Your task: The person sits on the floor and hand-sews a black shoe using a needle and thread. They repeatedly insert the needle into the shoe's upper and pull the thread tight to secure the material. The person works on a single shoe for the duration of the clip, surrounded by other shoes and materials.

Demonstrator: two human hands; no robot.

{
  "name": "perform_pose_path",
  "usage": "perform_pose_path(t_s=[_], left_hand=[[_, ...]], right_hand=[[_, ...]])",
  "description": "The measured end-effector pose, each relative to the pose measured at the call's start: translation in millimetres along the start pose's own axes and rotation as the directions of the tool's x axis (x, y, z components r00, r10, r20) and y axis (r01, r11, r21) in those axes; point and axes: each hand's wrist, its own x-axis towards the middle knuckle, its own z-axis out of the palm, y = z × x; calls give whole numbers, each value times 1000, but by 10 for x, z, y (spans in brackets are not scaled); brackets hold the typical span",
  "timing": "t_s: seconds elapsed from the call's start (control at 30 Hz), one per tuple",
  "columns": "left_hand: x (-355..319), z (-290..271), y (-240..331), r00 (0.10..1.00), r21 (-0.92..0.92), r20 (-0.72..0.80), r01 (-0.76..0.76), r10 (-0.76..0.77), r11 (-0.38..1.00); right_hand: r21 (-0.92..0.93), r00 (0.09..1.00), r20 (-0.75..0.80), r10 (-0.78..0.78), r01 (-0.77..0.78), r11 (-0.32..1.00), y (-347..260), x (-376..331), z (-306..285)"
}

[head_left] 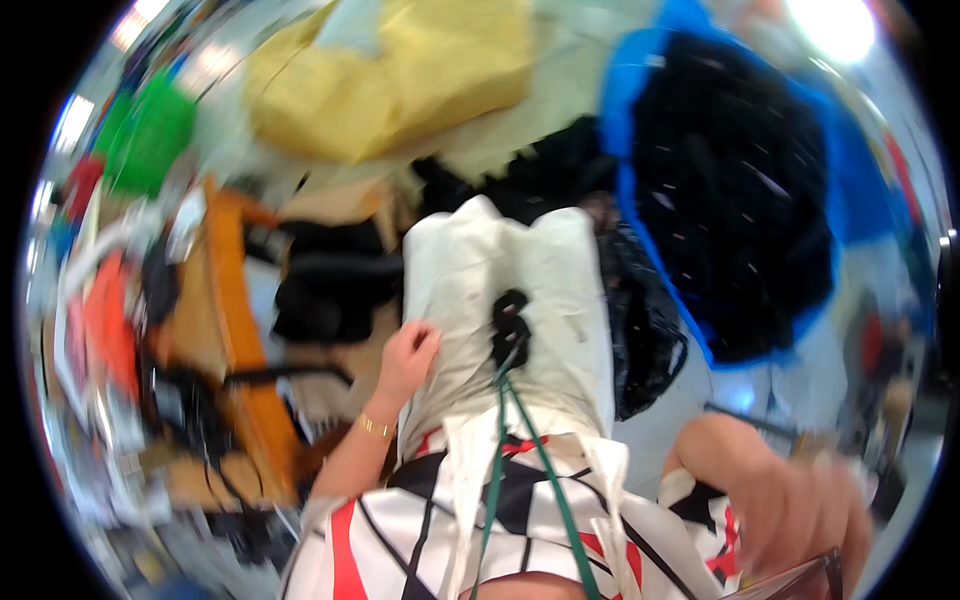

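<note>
My left hand [412, 350] rests at the left edge of a white apron [560, 330] spread over my lap. Its fingers are curled in, and whatever they may hold is hidden. A gold-coloured band [375, 425] circles that wrist. My right hand [795, 505] is raised at the lower right, near the camera and smeared by motion. Beside its fingers is a brownish see-through piece with a dark edge [830, 575]. On the apron's middle lies a black looped thing [510, 330], shaped like scissor handles, at the end of a green cord [545, 455].
A blue bag [615, 110] full of black pieces stands at the far right, near a black plastic bag [645, 340]. Black cloth [560, 165] lies ahead, before a yellow sack [400, 85]. On the left are an orange-edged table [230, 290] and dark pieces [330, 285] on cardboard.
</note>
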Motion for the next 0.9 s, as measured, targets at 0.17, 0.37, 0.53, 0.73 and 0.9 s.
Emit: perform_pose_path(t_s=[0.17, 0.37, 0.53, 0.73, 0.9], left_hand=[[-180, -262, -397, 941, -364, -282, 76, -188, 928], [-263, -376, -637, 804, -483, -501, 48, -321, 874], [-441, -582, -1082, 596, -626, -627, -2, -501, 780], [-623, -626, -1503, 461, -666, -658, 15, -596, 746], [-641, -540, -1588, 611, -620, -582, 93, -536, 779]], right_hand=[[244, 975, 180, 129, -172, 954, 208, 180, 510], [532, 917, 364, 162, -347, 772, 412, 200, 472], [578, 910, 291, 295, -413, 704, 463, 181, 505], [599, 873, 106, 476, -438, 670, 354, 123, 698], [571, 849, 20, 529, -444, 691, 267, 98, 896]])
